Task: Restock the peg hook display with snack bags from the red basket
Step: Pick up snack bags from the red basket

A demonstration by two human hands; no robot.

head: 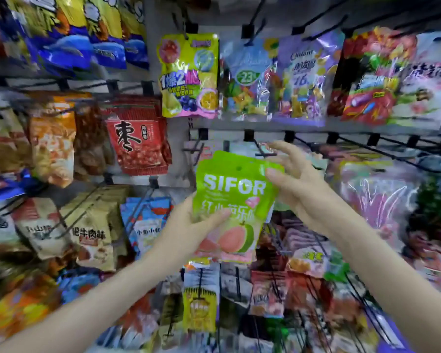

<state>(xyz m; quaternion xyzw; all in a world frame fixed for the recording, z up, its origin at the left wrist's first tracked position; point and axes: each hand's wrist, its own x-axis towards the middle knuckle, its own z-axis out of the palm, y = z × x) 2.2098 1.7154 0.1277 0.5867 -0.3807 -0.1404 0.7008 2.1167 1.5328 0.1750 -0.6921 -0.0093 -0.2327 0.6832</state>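
Before the peg hook display (178, 131), a green SIFOR snack bag (229, 197) is held upright in mid-air, the left hand (196, 225) with fingers clamped on its lower left edge, thumb across the front. At the bag's upper right corner the right hand (295, 179) rests its thumb, fingers spread apart near a black peg hook (261, 152) just above the bag. Up and left of the bag hang a yellow-green candy bag (189, 75) and a red jujube bag (138, 143).
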